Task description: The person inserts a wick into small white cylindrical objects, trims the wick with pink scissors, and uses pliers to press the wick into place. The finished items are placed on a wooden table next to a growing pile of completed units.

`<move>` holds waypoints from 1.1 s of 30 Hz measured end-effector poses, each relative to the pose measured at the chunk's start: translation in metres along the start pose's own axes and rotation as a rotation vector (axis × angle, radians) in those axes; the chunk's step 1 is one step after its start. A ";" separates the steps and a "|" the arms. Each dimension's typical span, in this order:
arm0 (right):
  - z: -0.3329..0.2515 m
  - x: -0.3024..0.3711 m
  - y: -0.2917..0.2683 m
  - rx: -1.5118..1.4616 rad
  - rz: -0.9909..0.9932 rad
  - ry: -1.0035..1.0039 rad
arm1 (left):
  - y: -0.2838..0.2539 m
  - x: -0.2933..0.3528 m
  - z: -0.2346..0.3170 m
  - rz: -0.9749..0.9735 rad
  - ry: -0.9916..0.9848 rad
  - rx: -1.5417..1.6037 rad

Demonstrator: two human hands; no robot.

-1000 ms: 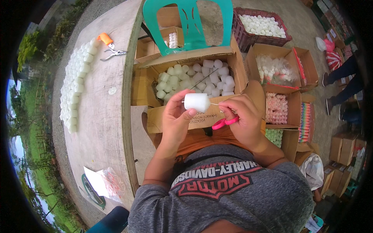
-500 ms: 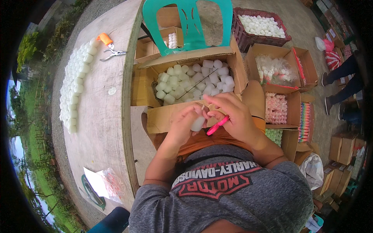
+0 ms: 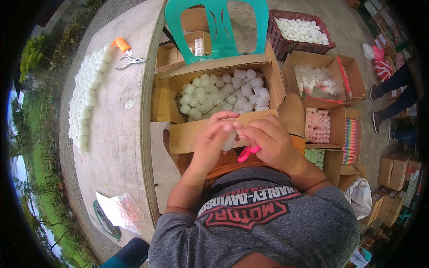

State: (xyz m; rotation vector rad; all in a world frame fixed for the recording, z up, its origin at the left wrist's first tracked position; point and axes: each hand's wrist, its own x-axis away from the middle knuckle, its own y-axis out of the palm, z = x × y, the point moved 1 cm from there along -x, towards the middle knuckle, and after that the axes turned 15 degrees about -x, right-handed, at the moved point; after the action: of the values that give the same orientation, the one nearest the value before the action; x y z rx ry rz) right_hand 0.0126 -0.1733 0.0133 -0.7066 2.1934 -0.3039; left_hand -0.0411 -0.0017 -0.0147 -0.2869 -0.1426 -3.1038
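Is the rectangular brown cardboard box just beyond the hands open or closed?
Open: many short white cylindrical pieces show through the uncovered top of the brown cardboard box.

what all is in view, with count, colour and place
held piece: one, white, centre
pink-handled tool: one, pink loops showing, centre
open carton: one, brown, ahead
loose pieces: many, white, inside open carton
table: one, pale, left
lined-up pieces: many, white, table's left side
pliers: one, orange and silver, on table
sheet: one, white, table's near end
clear bag: one, reddish contents, beside sheet
chair: one, green, beyond open carton
crate: one, dark red, upper right
other cartons: several, brown, right
sack: one, white, lower right
greenery: uncounted, green, far left
other legs: at least two, dark, right edge
shirt: one, grey, bottom centre
left hand: one, bare, fingers on held piece
right hand: one, bare, fingers holding pink-handled tool
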 end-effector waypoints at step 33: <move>0.012 0.015 0.016 -0.107 0.108 -0.034 | 0.001 0.000 -0.008 -0.184 -0.162 0.099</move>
State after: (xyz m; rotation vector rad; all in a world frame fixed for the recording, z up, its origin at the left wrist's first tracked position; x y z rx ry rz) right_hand 0.0078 -0.1692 -0.0111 -0.6431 2.2190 -0.1196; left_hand -0.0429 -0.0037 -0.0224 -0.5527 -0.3431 -3.2367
